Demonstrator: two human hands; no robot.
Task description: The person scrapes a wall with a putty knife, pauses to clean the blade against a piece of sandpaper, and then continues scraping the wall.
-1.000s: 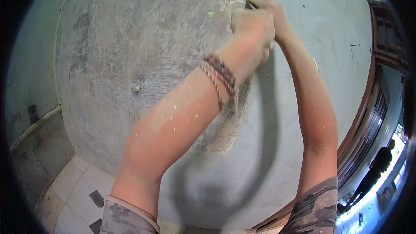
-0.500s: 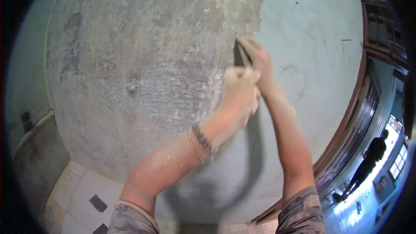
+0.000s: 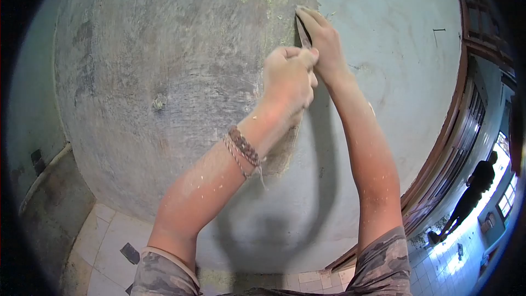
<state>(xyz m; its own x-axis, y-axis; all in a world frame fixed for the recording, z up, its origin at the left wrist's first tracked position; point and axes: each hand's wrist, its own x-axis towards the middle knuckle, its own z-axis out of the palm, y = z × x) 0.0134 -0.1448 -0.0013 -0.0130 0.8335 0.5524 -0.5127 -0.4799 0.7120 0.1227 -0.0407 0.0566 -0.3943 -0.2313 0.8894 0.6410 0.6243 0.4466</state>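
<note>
My left hand [image 3: 287, 79] is closed around the handle end of a scraper, and the handle itself is hidden inside the fist. Its narrow metal scraper blade [image 3: 303, 34] points up along the wall [image 3: 203, 66]. Just above and to the right, my right hand [image 3: 324, 41] grips the blade, fingertips near its upper end. That tip lies against the wall close to the border between bare grey plaster and pale green paint [image 3: 400, 87]. Small pale flakes cling to both forearms. A braided bracelet [image 3: 244, 151] circles my left wrist.
At right is a brown-framed doorway [image 3: 446, 126] with a person [image 3: 471, 194] standing in the bright room beyond. A nail [image 3: 438, 32] sticks out of the painted wall. Dark pieces [image 3: 130, 253] lie on the tiled floor, and a low ledge [image 3: 49, 186] runs along the left.
Both hands have moved up the wall with the scraper, my left hand also slightly leftward. More scraped plaster shows below my hands. The view has shifted a little.
</note>
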